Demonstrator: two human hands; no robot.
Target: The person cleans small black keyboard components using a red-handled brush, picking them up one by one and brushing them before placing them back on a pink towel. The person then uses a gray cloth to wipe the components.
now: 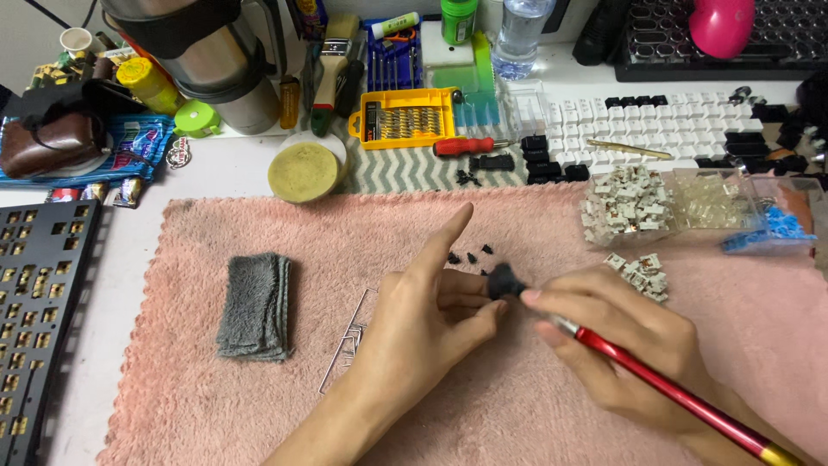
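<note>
Left hand (427, 315) pinches small black part (505, 281) steady above pink towel (259, 406), while right hand (617, 332), fingers pressed around red-handled brush (664, 386), works its surface.

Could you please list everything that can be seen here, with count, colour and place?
towel: one, pink, covering the desk centre
folded cloth: one, grey, on the towel's left part
small part: one, black, held between both hands
brush: one, red handle, in the right hand
switches: a pile, grey-white, in a clear tray at right
keycaps: many, white and black, behind the tray
screwdriver set: one, yellow case, top centre
round tin: one, olive, left of the set
flask: one, steel, top left
keyboard plate: one, black, left edge
left hand: pinching the part
right hand: gripping the brush
</note>
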